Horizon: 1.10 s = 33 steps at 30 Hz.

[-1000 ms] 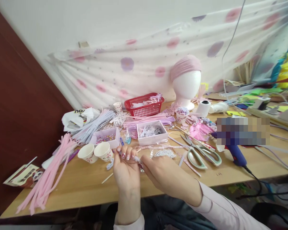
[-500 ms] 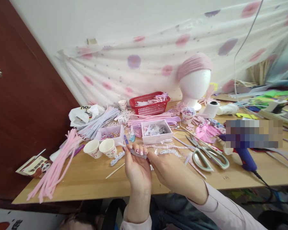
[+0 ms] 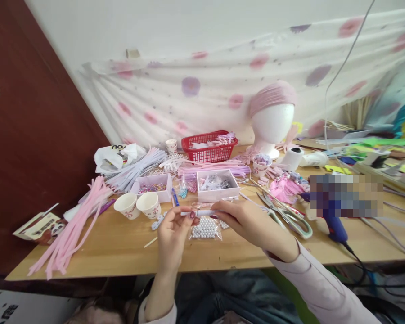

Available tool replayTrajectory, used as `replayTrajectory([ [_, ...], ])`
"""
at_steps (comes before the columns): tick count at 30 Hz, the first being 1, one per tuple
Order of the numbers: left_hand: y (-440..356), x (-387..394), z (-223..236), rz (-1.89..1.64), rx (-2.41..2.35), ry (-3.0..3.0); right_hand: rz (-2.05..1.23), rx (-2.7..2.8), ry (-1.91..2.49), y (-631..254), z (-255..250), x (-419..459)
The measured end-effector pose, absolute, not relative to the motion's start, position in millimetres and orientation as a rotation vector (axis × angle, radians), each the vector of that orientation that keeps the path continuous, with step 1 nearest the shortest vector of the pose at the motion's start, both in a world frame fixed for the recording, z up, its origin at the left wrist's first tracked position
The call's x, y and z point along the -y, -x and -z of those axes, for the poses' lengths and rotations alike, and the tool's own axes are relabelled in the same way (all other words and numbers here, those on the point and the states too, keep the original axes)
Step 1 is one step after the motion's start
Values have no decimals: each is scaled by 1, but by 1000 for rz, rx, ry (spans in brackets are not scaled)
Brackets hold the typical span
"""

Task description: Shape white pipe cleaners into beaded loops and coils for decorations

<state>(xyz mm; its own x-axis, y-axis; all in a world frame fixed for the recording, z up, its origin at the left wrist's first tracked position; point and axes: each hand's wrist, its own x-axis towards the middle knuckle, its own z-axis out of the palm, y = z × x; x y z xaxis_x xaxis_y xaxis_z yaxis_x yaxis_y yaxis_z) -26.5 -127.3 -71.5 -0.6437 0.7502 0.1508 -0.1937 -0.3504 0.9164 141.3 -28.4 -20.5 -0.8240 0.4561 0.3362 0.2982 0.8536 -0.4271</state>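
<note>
Between my two hands a short pale lavender pipe cleaner is stretched level over the table. My left hand pinches its left end between thumb and fingertips. At the other end, the fingers of my right hand are closed on it, with the fingertips partly hidden behind the hand. Just below the strip lies a clear bag of white pearl beads. A small pale looped piece rests beside my left hand, and a thin wooden stick lies nearer the edge.
Two paper cups stand left of my hands, near a box of beads. Behind are a white parts box and a red basket. Scissors and a blue glue gun lie right. Pink pipe cleaners overhang the left edge.
My left hand has turned from palm-up to a pinch and moved left. My hands are farther apart, with the pipe cleaner spanning them. The bead bag shows more fully beneath.
</note>
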Motion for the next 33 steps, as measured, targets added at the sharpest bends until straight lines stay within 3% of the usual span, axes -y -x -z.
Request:
replayTrajectory([
  [7,47,133,37,-1532,-1473,-1691,-506,2578,389,-146,27,24],
  [10,48,130,31,-1491,-1510,-1904,-477,2546,396,-150,25,25],
  [24,51,131,31,-1443,-1657,-1865,-428,2537,410,-161,19,21],
  [33,57,129,34,-1467,-1668,-1925,-572,2573,568,-177,18,14],
])
